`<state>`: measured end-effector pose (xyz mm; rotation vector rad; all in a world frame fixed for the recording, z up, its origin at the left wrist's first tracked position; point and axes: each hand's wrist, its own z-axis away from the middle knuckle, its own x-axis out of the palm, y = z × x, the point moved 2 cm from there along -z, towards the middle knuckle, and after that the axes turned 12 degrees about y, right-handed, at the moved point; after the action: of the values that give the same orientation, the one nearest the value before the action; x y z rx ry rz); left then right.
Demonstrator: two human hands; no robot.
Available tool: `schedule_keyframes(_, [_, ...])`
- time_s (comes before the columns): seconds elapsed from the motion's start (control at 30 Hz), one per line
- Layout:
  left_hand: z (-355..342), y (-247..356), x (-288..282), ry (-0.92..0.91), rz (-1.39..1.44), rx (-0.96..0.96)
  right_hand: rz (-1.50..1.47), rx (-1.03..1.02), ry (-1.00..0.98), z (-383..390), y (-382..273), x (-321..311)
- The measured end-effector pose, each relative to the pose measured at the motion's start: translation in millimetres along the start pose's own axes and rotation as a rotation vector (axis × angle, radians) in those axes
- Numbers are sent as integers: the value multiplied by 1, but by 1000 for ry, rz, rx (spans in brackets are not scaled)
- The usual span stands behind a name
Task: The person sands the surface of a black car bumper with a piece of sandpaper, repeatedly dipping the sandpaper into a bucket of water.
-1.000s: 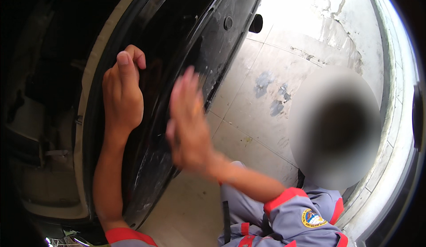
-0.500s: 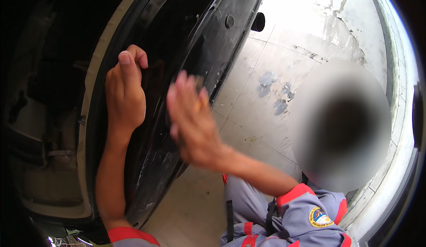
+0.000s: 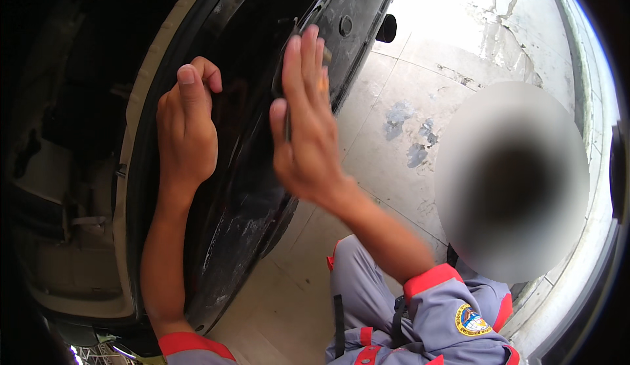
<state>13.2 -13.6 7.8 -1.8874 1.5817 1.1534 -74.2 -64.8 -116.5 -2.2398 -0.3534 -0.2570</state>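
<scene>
My left hand [image 3: 188, 128] rests along the upper edge of the black car bumper [image 3: 230, 247], its thumb straight and its fingers curled; what they grip, if anything, is hidden. My right hand [image 3: 305, 115] lies over the bumper's outer face, fingers long and together, thumb alongside, pressed around a dark object with a bit of orange, mostly hidden beneath it. The bumper's surface looks scuffed, with whitish streaks on its lower part.
Left is the car's dark, glossy body [image 3: 72, 135]. A dark round pipe [image 3: 386, 29] protrudes beyond the bumper. A person's blurred head [image 3: 508, 181] is at right, above a pale tiled floor [image 3: 400, 69] with cracks and grey patches, beside a curved pale edge.
My right hand has moved upward along the bumper and slightly rightward with the object under it. My left hand stays in about the same place.
</scene>
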Motion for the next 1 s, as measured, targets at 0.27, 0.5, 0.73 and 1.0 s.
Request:
schedule_keyframes(0.27, [-2,2,3,-16,-5,-3,-70,20,69,19,29,-11])
schedule_keyframes(0.5, [-2,11,-2,-35,-18,-41,-239,85,-135,91,-19,-12])
schedule_keyframes(0.73, [-1,4,3,-44,-22,-56,-142,260,97,42,12,-13])
schedule_keyframes(1.0, [-1,-6,4,-29,49,-107,-151,129,52,17,44,-19])
